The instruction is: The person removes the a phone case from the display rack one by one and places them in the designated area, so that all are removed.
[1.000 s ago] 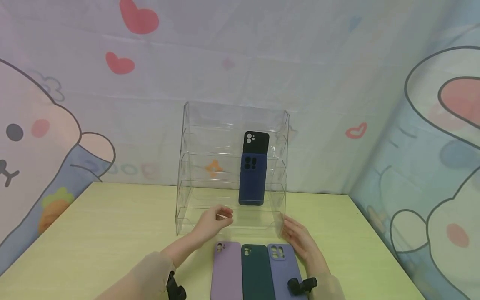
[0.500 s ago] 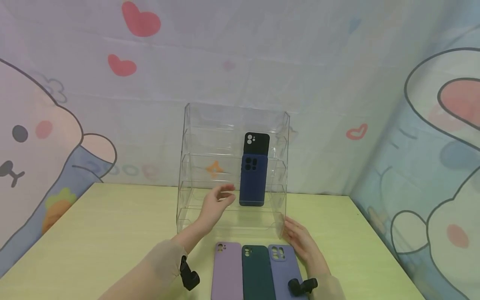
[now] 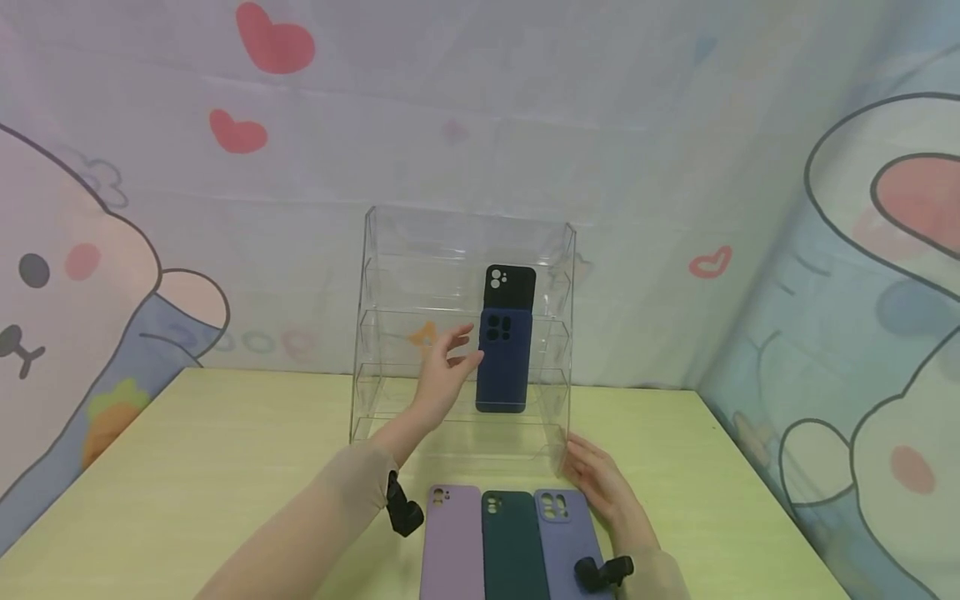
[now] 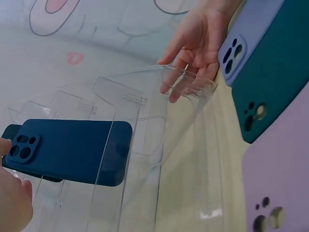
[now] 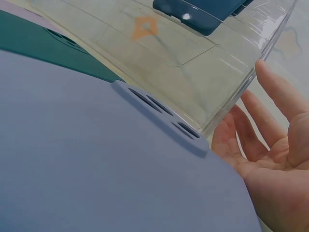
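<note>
A clear acrylic tiered rack (image 3: 427, 237) stands mid-table. On its right side a navy phone case (image 3: 504, 371) leans upright, with a black phone case (image 3: 511, 287) behind and above it. My left hand (image 3: 441, 379) is raised in front of the rack with fingers loosely bent; its thumb tip is right at the navy case's left edge. In the left wrist view, that hand (image 4: 13, 203) is partly cut off beside the case's camera cutouts. My right hand (image 3: 602, 483) touches the rack's lower right side with its fingertips, the fingers relaxed in the right wrist view.
In front of the rack lie a lilac phone case (image 3: 453, 542), a dark green phone case (image 3: 513, 546) and a periwinkle phone case (image 3: 567, 533), side by side on the pale yellow table (image 3: 262, 450). A printed curtain (image 3: 637, 167) hangs behind.
My left hand has moved up and slightly right, from the rack's lowest tier to the navy phone case's left edge. The right hand stays at the rack's side.
</note>
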{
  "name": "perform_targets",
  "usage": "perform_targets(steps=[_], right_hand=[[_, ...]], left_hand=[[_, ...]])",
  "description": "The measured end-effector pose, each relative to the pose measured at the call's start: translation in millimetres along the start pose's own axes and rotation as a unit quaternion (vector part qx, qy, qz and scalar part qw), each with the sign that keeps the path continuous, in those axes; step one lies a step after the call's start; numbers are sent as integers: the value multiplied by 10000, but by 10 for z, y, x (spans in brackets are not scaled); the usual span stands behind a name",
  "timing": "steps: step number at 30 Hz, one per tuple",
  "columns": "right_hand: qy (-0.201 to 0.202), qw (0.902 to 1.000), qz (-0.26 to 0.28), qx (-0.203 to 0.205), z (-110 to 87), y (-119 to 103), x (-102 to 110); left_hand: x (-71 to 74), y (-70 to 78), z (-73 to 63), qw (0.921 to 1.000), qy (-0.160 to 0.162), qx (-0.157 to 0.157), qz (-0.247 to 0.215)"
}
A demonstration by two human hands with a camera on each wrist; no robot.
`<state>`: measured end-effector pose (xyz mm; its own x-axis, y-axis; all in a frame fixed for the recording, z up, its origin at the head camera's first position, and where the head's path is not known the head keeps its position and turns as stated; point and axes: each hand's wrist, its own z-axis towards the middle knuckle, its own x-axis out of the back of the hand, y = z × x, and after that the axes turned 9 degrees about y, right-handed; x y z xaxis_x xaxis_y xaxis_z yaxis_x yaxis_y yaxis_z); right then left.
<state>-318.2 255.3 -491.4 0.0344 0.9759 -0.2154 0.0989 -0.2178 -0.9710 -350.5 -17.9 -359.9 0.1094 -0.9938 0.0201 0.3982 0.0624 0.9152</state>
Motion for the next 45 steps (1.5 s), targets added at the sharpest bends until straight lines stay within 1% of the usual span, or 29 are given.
perform_targets(steps=[4, 8, 12, 16, 21, 26, 30, 37, 45], right_hand=[[22, 10000, -20, -3, -3, 7, 6], [60, 10000, 68, 3, -9, 12, 0], [18, 10000, 91, -7, -9, 8, 1], [24, 10000, 45, 7, -5, 5, -6], [30, 10000, -9, 37, -5, 4, -24], [2, 10000, 41, 14, -11, 4, -36], [-33, 10000, 77, 8, -13, 3, -39], [-34, 9999, 96, 1, -16, 5, -42], [18, 10000, 45, 10, -10, 10, -44]], left_hand=[[-42, 37, 84, 9999, 12, -87, 141], [-78, 66, 159, 9993, -11, -247, 268], [-99, 77, 221, 9983, -16, -395, 431], [-104, 83, 244, 9975, -99, -398, 570], [-113, 69, 241, 9964, -245, -325, 749], [-128, 60, 217, 9964, -264, -357, 722], [-148, 70, 195, 9967, -167, -399, 683], [-175, 97, 170, 9969, 110, -399, 669], [-172, 88, 157, 9963, 179, -387, 741]])
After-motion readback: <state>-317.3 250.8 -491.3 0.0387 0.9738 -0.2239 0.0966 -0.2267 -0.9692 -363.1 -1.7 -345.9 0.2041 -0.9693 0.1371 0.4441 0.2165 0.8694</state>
